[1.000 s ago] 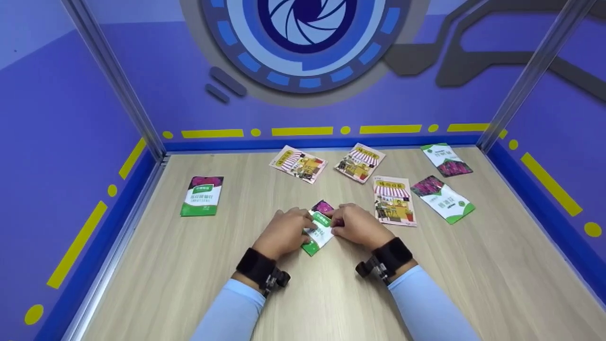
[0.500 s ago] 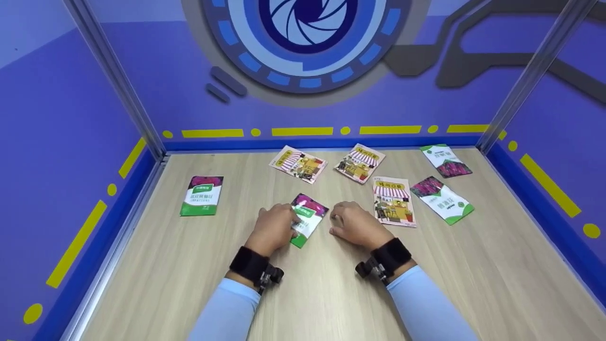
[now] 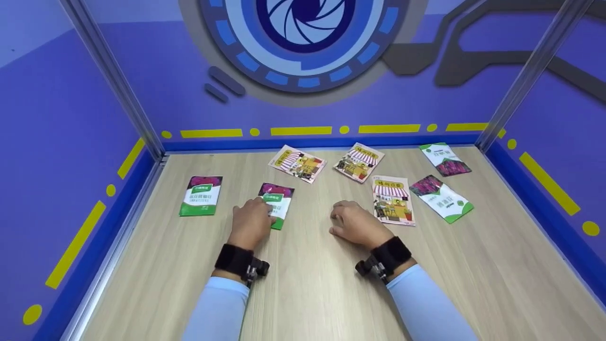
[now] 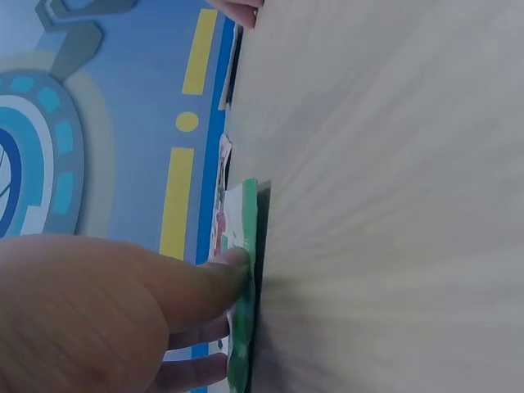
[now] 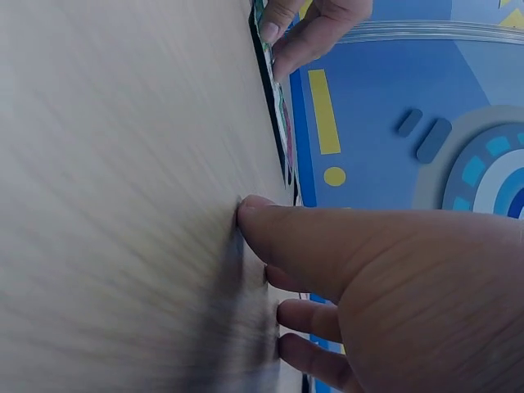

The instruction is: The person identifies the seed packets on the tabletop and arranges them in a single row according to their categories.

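Note:
My left hand (image 3: pixel 251 222) holds a green-and-white flower seed packet (image 3: pixel 279 203) by its left and lower side. Along the packet's green bottom edge lies the thumb (image 4: pixel 233 266), with a dark shadow under that edge in the left wrist view. Part of the packet's left side is hidden under the fingers. My right hand (image 3: pixel 357 222) rests on the table with loosely bent fingers and nothing between them. Left of the held packet lies a matching seed packet (image 3: pixel 201 196), upright to me. A pink shop-picture packet (image 3: pixel 393 201) is just right of my right hand.
Two more pink shop-picture packets, one left (image 3: pixel 298 164) and one right (image 3: pixel 359 162), lie near the back wall. At the right lie two green-and-white flower packets, a far one (image 3: pixel 445 159) and a nearer one (image 3: pixel 442 199). Walls bound the wooden table (image 3: pixel 307 289).
My left hand has moved left with the seed packet, which has turned more upright. My right hand has let go of that packet and stayed in place.

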Action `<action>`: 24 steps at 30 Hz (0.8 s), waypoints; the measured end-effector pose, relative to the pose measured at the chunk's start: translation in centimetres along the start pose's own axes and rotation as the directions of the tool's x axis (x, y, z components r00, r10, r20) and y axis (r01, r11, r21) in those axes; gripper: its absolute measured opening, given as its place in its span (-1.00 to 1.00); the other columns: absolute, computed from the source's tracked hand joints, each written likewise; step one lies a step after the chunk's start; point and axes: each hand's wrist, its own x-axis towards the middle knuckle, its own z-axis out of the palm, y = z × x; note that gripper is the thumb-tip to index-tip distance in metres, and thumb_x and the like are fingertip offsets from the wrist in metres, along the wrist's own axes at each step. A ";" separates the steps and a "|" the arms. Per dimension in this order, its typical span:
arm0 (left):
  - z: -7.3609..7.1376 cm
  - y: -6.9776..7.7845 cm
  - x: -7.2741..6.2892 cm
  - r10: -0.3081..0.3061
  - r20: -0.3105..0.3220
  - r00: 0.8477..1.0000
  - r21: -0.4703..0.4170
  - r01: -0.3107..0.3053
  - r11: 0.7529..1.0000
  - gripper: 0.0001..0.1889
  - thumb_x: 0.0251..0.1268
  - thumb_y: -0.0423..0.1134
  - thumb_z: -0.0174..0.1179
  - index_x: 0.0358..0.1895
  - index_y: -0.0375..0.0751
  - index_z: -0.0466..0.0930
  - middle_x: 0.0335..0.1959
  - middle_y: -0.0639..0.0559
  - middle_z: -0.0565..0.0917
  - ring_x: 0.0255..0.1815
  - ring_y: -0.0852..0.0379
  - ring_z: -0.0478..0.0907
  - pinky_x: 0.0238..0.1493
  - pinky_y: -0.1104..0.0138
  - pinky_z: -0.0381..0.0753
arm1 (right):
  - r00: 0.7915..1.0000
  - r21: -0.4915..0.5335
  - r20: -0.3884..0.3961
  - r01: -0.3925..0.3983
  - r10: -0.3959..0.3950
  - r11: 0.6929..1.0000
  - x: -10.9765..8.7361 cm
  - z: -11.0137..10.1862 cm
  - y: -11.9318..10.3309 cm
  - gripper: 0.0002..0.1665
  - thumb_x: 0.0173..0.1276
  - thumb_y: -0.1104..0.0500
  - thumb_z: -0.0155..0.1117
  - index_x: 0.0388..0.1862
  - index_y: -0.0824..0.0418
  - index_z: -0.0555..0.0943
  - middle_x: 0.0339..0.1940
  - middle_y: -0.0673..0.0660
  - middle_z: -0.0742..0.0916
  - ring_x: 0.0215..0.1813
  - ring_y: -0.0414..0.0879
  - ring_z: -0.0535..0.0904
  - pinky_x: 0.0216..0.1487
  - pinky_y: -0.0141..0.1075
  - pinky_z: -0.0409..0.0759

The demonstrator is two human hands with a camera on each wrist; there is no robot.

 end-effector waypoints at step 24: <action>-0.6 -4.6 0.1 -0.160 0.003 0.987 0.034 0.159 0.987 -0.33 0.84 0.08 0.09 0.72 -0.28 0.42 0.79 -0.33 0.37 0.81 -0.36 0.30 0.60 -0.53 0.39 | 1.000 -0.009 0.025 -0.013 0.013 1.000 0.0 -0.1 -0.2 -0.56 0.57 0.06 0.56 0.22 0.34 0.77 0.47 0.37 0.73 0.53 0.32 0.65 0.63 0.16 0.60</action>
